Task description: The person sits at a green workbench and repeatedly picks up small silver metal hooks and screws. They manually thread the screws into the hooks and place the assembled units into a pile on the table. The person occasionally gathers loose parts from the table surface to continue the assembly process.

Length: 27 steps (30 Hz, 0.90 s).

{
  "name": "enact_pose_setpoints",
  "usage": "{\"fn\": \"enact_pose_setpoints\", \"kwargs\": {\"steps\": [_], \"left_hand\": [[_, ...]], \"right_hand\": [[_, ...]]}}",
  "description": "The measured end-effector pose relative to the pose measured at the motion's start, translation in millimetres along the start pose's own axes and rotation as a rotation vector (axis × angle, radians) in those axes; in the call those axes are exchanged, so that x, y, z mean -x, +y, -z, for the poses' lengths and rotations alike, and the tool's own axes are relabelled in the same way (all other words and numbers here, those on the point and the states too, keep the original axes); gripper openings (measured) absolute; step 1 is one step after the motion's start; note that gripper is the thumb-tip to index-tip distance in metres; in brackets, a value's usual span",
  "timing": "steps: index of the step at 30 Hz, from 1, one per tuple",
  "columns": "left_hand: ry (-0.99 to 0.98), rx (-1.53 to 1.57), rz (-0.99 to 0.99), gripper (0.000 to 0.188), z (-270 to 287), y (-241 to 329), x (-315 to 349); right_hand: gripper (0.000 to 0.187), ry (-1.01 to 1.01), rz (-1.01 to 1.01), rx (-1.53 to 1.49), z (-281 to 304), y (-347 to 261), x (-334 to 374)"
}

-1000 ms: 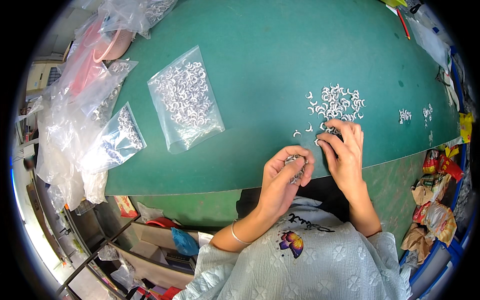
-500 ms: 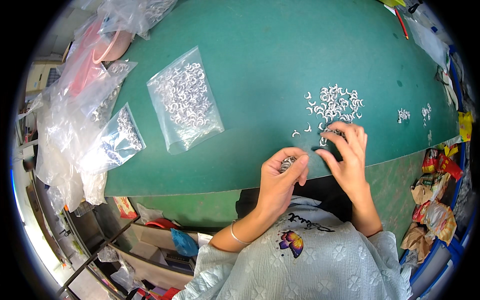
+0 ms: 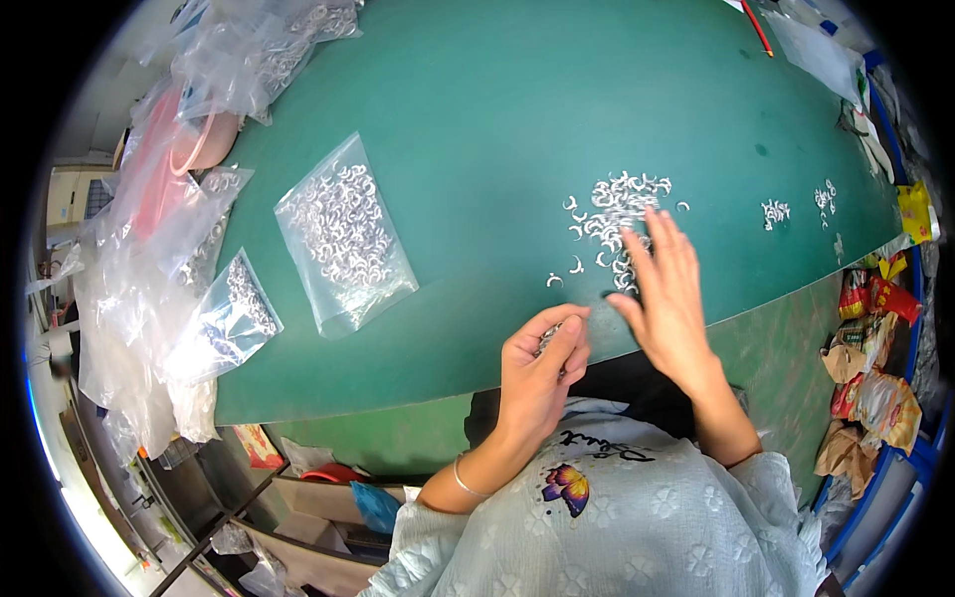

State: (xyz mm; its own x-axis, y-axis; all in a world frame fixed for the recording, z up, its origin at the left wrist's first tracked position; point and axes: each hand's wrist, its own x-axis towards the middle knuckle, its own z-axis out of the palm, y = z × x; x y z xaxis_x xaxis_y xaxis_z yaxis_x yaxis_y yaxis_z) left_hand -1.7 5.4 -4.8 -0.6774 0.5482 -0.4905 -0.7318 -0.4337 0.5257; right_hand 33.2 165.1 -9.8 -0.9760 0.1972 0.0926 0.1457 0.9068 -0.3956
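Small silvery crescent-shaped metal pieces (image 3: 607,227) lie in a loose pile on the green table. My right hand (image 3: 665,289) rests over the near right side of this pile, fingers stretched out and spread, thumb apart. Beside the table's front edge, my left hand (image 3: 545,360) is curled closed around several of the same crescent pieces (image 3: 549,338), which show between thumb and fingers. A few single crescents (image 3: 555,282) lie between my left hand and the pile. Whether my right fingertips press on any pieces is partly hidden.
A clear bag full of crescents (image 3: 346,234) lies left of the pile, with a smaller bag (image 3: 239,310) beyond it. Plastic bags and a pink basin (image 3: 209,144) crowd the left edge. Two small clusters (image 3: 776,213) (image 3: 825,199) sit at right, a red pencil (image 3: 758,30) farther back.
My right hand has gone from curled fingers to outstretched ones over the pile, whose pieces are shifted. My left hand stays closed on its crescents. The whole view has shifted slightly.
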Motion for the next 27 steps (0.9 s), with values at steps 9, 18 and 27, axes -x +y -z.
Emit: {"fn": "enact_pose_setpoints", "kwargs": {"steps": [9,18,27], "left_hand": [[-0.037,0.055,0.03,0.031,-2.6,4.7,3.8],[0.01,-0.007,0.005,0.036,-7.1,-0.8,-0.5],[-0.038,-0.058,0.042,0.026,-5.3,-2.8,-1.8]], "right_hand": [[0.032,0.079,0.23,-0.424,-0.9,-9.1,-20.0],[0.013,0.374,-0.046,0.01,14.4,63.8,-26.8],[0.01,0.416,-0.001,-0.115,7.1,56.5,-24.2]]}}
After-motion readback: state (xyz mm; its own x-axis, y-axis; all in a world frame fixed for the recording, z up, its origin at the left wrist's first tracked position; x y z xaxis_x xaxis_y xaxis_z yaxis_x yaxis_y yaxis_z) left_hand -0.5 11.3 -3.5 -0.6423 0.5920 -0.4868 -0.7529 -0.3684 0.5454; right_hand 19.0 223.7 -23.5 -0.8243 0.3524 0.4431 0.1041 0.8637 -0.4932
